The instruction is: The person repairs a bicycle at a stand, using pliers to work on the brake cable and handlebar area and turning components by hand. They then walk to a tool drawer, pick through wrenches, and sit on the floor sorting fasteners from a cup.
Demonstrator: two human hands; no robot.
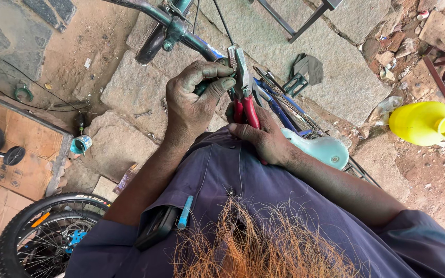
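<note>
I see my left hand (194, 100) closed around the bicycle frame tube (202, 47) to steady it, while my right hand (263, 136) clamps the red-handled pliers (243, 87), jaws up at the tube.

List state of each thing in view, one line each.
left hand: closed around the bicycle frame tube
right hand: gripping the red handles of the pliers
pliers: upright, jaws at the frame; open or shut cannot be told
bicycle saddle: pale blue, beside the right forearm
yellow jug: lying on its side, mouth uncapped
bicycle wheel: tyre on, standing at lower left
</note>
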